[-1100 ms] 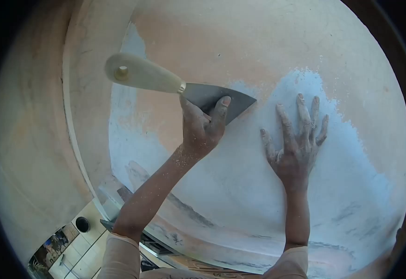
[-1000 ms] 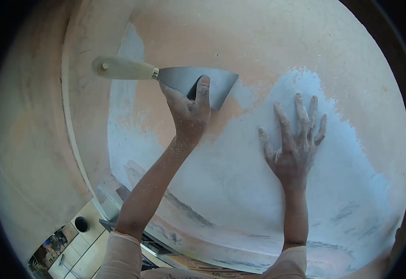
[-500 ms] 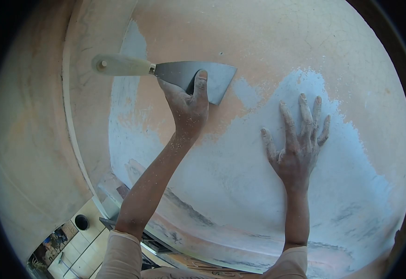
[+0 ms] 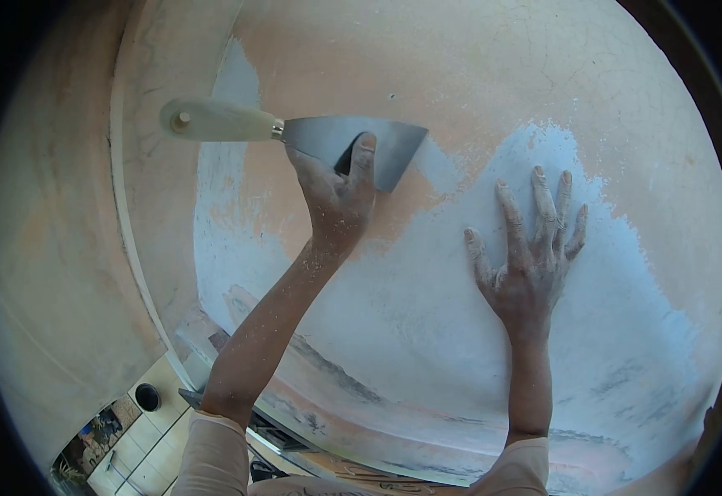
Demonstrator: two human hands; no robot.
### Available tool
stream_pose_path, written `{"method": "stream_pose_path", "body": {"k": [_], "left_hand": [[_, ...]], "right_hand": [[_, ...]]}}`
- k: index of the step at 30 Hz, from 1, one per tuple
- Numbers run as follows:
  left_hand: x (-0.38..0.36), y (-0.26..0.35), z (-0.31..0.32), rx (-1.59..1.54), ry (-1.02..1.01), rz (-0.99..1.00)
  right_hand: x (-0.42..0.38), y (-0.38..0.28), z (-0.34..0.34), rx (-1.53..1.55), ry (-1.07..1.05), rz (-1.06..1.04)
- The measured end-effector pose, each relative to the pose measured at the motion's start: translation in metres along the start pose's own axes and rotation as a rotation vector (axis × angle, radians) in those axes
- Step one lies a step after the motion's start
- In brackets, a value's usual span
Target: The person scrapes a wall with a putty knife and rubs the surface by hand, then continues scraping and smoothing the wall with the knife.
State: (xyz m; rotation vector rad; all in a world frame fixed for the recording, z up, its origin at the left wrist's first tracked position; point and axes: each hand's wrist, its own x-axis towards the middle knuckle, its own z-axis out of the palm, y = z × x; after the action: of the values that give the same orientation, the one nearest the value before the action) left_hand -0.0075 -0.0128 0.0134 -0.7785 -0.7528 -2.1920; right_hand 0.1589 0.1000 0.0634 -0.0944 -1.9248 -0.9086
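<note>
My left hand (image 4: 336,198) grips a putty knife (image 4: 295,136) by its metal blade, fingers pressed on the steel, the pale handle sticking out to the left. The blade lies flat against a peach-painted wall (image 4: 427,74), at the edge of a scraped pale blue patch (image 4: 427,306). My right hand (image 4: 530,248) rests flat on that blue patch with fingers spread, holding nothing. Both hands and forearms are dusted with paint flakes.
A wall corner (image 4: 125,248) runs down the left side, with another pale wall beyond it. Far below at the lower left is a tiled floor (image 4: 138,446) with a dark round pot (image 4: 148,397). A ledge (image 4: 361,471) crosses under my arms.
The putty knife rose from a tilted position to a higher, more level one against the peach paint, then slid slightly down and right. My right hand stayed pressed on the wall.
</note>
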Motion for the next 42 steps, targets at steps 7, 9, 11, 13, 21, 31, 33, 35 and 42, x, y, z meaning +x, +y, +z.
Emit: {"method": "stream_pose_path", "body": {"k": [7, 9, 11, 13, 21, 31, 33, 35, 42], "left_hand": [[-0.015, 0.000, 0.006, 0.045, -0.050, 0.089], [-0.015, -0.003, 0.004, 0.169, -0.134, 0.239], [0.001, 0.001, 0.000, 0.073, -0.084, 0.006], [0.002, -0.002, 0.004, 0.052, 0.009, -0.014], [-0.007, 0.001, 0.012, 0.008, 0.002, 0.059], [-0.028, 0.001, 0.012, 0.084, -0.169, 0.154], [-0.017, 0.006, 0.011, -0.044, -0.106, -0.031], [-0.009, 0.007, 0.012, -0.075, -0.027, -0.062], [-0.003, 0.006, 0.002, -0.050, -0.061, -0.083]], "right_hand": [[-0.002, 0.000, -0.001, 0.013, 0.011, -0.001], [0.000, -0.002, 0.000, 0.017, 0.030, 0.004], [0.000, -0.001, -0.001, 0.015, 0.026, -0.001], [-0.001, 0.000, 0.000, 0.007, -0.001, -0.004], [0.000, 0.001, 0.000, 0.021, 0.027, 0.000], [0.000, -0.002, 0.000, 0.024, 0.027, 0.001], [0.001, 0.001, 0.000, 0.015, 0.023, -0.008], [0.000, 0.000, -0.001, 0.013, 0.011, 0.001], [-0.002, 0.001, 0.000, 0.015, 0.007, -0.005]]}}
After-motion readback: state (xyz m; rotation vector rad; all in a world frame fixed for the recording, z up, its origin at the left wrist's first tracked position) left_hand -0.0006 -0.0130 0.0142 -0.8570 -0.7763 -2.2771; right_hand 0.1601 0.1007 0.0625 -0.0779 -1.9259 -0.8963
